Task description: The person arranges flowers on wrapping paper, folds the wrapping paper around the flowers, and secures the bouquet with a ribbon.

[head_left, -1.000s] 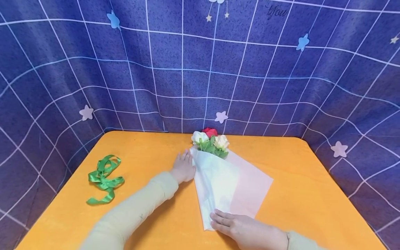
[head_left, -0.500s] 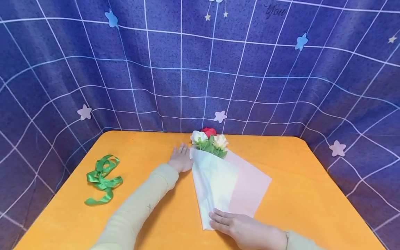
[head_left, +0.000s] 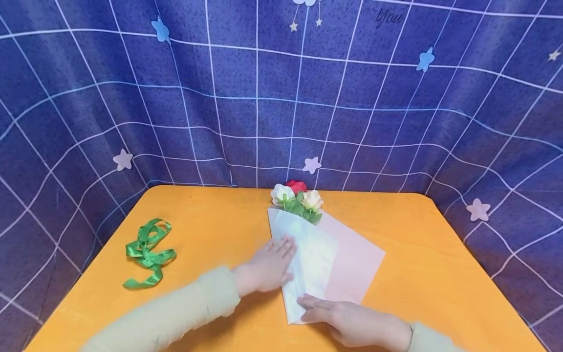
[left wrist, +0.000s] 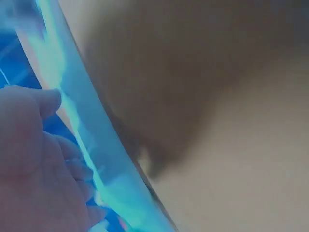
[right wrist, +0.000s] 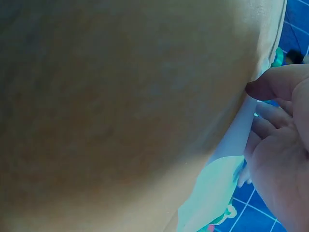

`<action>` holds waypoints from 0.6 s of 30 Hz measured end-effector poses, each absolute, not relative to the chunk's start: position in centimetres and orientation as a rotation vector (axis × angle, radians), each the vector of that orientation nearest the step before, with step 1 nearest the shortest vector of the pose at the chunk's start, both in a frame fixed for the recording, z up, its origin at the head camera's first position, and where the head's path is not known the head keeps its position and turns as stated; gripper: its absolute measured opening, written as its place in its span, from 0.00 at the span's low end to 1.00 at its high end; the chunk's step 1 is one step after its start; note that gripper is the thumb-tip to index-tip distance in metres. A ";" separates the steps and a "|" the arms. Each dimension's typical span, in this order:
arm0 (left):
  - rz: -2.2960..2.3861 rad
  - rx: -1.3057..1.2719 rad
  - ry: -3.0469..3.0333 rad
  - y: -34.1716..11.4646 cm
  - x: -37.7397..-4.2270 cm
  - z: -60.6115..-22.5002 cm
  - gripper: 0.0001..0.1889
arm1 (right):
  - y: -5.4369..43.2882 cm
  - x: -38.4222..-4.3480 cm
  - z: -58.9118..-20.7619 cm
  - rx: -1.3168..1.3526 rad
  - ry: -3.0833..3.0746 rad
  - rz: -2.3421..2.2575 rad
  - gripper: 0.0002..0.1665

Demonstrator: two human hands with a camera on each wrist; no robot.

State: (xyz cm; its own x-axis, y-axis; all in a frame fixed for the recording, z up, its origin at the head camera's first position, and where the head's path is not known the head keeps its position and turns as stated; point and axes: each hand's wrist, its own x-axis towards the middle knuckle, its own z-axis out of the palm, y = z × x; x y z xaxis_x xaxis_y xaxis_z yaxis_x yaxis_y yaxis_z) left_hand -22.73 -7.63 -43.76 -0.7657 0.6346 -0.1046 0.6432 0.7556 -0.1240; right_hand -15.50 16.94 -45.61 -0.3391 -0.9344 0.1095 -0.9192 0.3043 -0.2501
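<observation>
The right hand (head_left: 352, 320), fingers extended, rests on the narrow near end of the paper (head_left: 318, 259); the left hand (head_left: 270, 264), likewise gripping nothing, touches its left side. On the table (head_left: 418, 293), it points lengthwise away, flowers (head_left: 296, 187) farthest. Only the left wrist view shows the left palm (left wrist: 29, 193).

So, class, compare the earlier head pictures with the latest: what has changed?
The left hand has moved from the upper left edge of the wrapping paper toward the person and slightly right, onto the fold. The right hand stayed by the lower tip; the flowers and green ribbon lie as before.
</observation>
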 end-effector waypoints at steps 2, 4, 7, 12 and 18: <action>-0.255 1.159 2.858 -7.7 -21.0 -43.8 0.37 | 16.9 -15.5 -45.8 -1.803 2.520 -0.422 0.27; -0.276 1.259 2.822 -7.7 -19.3 -43.5 0.35 | 16.9 -15.4 -45.9 -1.824 2.560 -0.418 0.26; -0.317 1.393 2.798 -7.8 -17.2 -43.3 0.31 | 16.6 -15.4 -46.0 -1.867 2.649 -0.407 0.22; -0.310 1.567 2.747 -8.1 -14.8 -43.6 0.28 | 16.4 -15.5 -46.1 -1.963 2.764 -0.426 0.16; -0.251 1.654 2.667 -8.7 -14.1 -44.1 0.29 | 17.3 -15.8 -45.6 -1.982 2.687 -0.450 0.16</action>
